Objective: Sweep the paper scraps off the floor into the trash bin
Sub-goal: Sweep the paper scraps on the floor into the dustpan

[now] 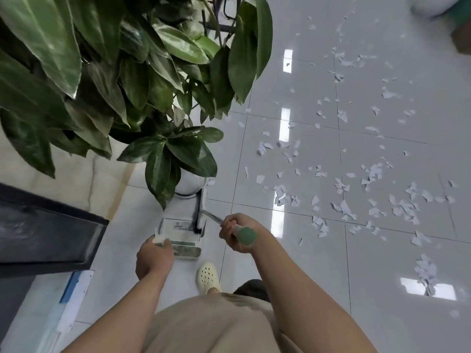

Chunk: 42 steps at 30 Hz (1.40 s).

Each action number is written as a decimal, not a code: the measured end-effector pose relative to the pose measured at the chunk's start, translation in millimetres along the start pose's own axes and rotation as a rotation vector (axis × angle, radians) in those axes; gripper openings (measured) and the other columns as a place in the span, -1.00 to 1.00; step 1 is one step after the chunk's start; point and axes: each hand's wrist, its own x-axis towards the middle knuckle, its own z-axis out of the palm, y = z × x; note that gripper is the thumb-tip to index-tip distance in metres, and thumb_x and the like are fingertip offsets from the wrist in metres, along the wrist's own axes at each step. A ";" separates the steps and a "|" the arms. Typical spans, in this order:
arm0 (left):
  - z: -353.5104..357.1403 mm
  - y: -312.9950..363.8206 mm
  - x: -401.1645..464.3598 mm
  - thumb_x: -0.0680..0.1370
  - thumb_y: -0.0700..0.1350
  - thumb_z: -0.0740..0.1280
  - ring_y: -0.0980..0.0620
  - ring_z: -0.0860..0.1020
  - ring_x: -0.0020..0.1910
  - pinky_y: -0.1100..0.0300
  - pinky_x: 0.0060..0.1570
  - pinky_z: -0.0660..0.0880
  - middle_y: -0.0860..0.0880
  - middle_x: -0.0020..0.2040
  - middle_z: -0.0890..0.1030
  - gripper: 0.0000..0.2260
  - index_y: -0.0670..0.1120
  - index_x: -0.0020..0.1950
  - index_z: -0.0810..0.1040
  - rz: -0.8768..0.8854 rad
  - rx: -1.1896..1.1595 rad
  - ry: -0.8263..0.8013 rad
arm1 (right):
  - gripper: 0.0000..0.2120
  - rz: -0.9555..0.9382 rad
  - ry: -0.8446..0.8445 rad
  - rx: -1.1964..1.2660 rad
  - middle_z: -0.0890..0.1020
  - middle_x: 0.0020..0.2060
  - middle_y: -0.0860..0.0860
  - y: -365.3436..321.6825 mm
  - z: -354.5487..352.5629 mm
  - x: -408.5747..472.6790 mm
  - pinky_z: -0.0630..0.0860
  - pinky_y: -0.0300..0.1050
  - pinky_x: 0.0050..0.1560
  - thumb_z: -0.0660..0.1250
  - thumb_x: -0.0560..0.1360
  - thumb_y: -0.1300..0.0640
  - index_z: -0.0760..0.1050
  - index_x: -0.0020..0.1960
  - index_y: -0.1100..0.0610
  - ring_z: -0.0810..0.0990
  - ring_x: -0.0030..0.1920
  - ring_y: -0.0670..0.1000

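Note:
Several white paper scraps (344, 200) lie scattered over the glossy tiled floor on the right. My right hand (237, 231) grips a broom handle with a green end cap (246, 235); its metal shaft runs down to the broom head (201, 220). The broom head stands in a white dustpan (179, 230) on the floor beside the plant pot. My left hand (153, 256) holds the top of the dustpan's handle (160, 239). No trash bin is in view.
A large leafy plant (127, 72) in a white pot (188, 184) fills the upper left. A dark cabinet (46, 233) stands at the left. My foot in a cream clog (207, 277) is just behind the dustpan. A chair base (226, 16) shows behind the leaves.

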 end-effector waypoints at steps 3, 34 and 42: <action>-4.3 11.7 10.2 0.62 -0.02 0.36 -0.31 0.62 0.04 -0.05 -0.03 0.56 -0.21 0.14 0.68 -0.72 -0.13 0.26 0.63 -0.006 0.001 -0.021 | -0.78 -0.071 0.032 0.000 0.38 -0.55 -0.02 -18.8 5.4 8.0 0.44 -0.30 -0.64 0.20 0.40 0.39 0.27 -0.23 0.10 0.40 -0.65 -0.11; 174.9 263.3 -87.1 0.65 -0.04 0.36 -0.21 0.57 -0.18 -0.04 -0.17 0.56 -0.15 -0.12 0.61 -0.83 -0.13 0.07 0.59 -0.001 0.005 0.017 | -0.74 -0.046 0.182 -0.218 0.34 -0.62 -0.03 -255.0 -140.5 -140.7 0.34 -0.31 -0.68 0.16 0.50 0.34 0.31 -0.33 0.15 0.34 -0.68 -0.09; 193.0 295.3 -95.2 0.62 -0.12 0.36 -0.16 0.52 -0.29 0.11 -0.28 0.39 -0.14 -0.25 0.58 -0.81 -0.13 -0.18 0.55 0.056 0.012 -0.066 | -0.79 -0.340 0.386 -0.066 0.31 -0.63 -0.01 -351.0 -184.7 -165.5 0.28 -0.37 -0.67 0.11 0.49 0.37 0.28 -0.29 0.17 0.27 -0.70 -0.09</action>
